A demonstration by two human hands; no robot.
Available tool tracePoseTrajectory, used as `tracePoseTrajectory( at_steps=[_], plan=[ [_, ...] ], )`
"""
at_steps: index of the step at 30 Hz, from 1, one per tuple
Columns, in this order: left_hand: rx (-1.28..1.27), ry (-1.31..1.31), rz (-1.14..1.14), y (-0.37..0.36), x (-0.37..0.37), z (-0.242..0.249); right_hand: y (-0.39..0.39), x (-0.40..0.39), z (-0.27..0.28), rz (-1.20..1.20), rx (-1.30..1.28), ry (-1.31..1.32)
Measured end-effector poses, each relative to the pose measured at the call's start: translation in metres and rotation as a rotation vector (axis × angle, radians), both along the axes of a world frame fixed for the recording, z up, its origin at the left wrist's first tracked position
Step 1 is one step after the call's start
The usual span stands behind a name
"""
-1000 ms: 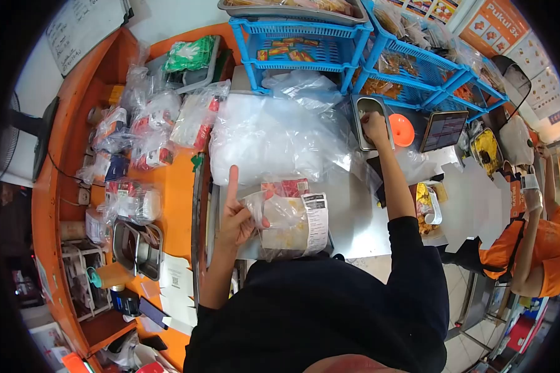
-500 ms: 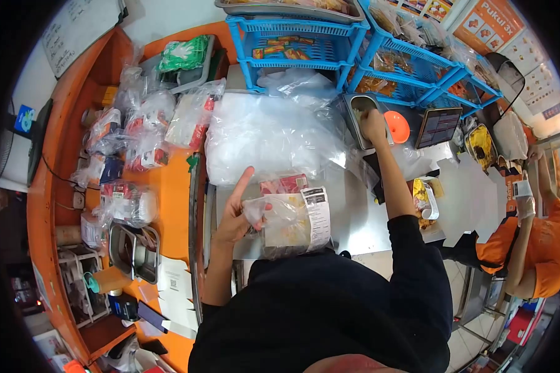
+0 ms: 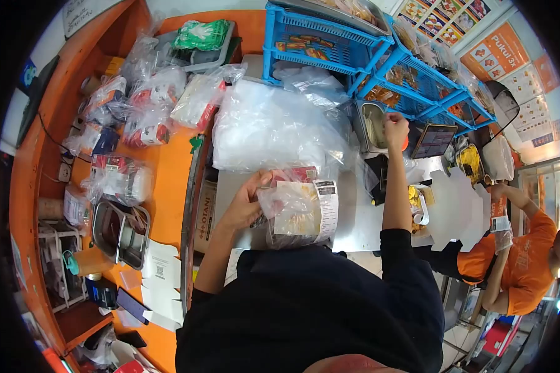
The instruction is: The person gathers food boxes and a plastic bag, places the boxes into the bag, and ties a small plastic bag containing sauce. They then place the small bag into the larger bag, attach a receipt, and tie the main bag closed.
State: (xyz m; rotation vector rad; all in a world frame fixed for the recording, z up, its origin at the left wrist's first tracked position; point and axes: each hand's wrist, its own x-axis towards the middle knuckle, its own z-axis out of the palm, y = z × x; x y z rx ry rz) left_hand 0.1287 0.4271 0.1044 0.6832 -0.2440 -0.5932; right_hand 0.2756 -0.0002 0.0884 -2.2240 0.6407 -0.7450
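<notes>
My left hand [image 3: 249, 200] is closed round the gathered side of a clear plastic bag [image 3: 292, 214]. Inside the bag a red-and-white packet shows, and a printed receipt [image 3: 326, 210] lies along its right side. The bag rests near the counter's front edge, against my body. My right hand [image 3: 396, 130] hovers just right of a small steel container [image 3: 373, 124] with pale contents. Its fingers are pinched together, and what they hold, if anything, is hidden.
A pile of clear plastic bags [image 3: 274, 127] covers the counter ahead. Blue racks [image 3: 323, 56] stand at the back, with a tablet [image 3: 434, 142] to the right. Bagged orders [image 3: 146, 127] crowd the orange shelf. A co-worker in an orange shirt [image 3: 529, 267] stands at right, beside an opened white box [image 3: 457, 208].
My right hand has lifted out of the steel container and moved to its right side. The fingers of my left hand, spread before, have closed on the bag. The head view has shifted slightly.
</notes>
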Motion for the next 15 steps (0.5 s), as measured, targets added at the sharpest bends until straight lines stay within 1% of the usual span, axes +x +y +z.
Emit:
tracePoseTrajectory(
  at_steps=[1, 2, 3, 4, 5, 7, 8, 9, 10, 11, 12, 13, 14, 15],
  plan=[
    [0.041, 0.051, 0.020, -0.001, 0.001, 0.003, 0.001, -0.006, 0.008, -0.004, -0.001, 0.004],
    [0.041, 0.057, 0.017, -0.002, 0.003, -0.003, 0.006, -0.016, 0.024, 0.219, 0.264, -0.075],
    [-0.016, 0.044, 0.028, -0.002, 0.004, -0.014, 0.014, -0.029, 0.042, 0.441, 0.533, -0.154],
    [-0.071, 0.036, 0.042, 0.000, 0.004, -0.020, 0.039, -0.051, 0.070, 0.582, 0.537, -0.139],
    [-0.066, 0.048, 0.045, 0.001, 0.002, -0.021, 0.075, -0.078, 0.098, 0.725, 0.542, -0.123],
    [-0.040, 0.068, 0.105, 0.000, 0.000, -0.022, 0.132, -0.130, 0.124, 0.914, 0.211, -0.041],
    [-0.014, 0.079, 0.121, -0.001, -0.001, -0.020, 0.151, -0.143, 0.137, 1.143, -0.014, -0.026],
    [-0.008, 0.083, 0.119, -0.002, -0.002, -0.013, 0.175, -0.159, 0.141, 1.182, -0.203, -0.001],
    [-0.005, 0.092, 0.134, -0.004, -0.004, -0.004, 0.191, -0.170, 0.137, 1.177, -0.378, -0.021],
    [-0.003, 0.100, 0.147, -0.003, -0.004, 0.000, 0.204, -0.174, 0.128, 1.160, -0.523, -0.109],
    [0.000, 0.103, 0.143, 0.000, -0.002, 0.000, 0.213, -0.173, 0.114, 1.108, -0.586, -0.222],
    [0.137, -0.056, 0.089, 0.005, 0.002, -0.002, 0.220, -0.171, 0.103, 1.052, -0.648, -0.334],
    [0.272, -0.216, 0.035, 0.008, 0.004, 0.003, 0.224, -0.168, 0.102, 1.049, -0.646, -0.333],
    [0.272, -0.217, 0.034, 0.010, 0.004, 0.009, 0.228, -0.165, 0.101, 1.096, -0.724, -0.391]
  ],
)
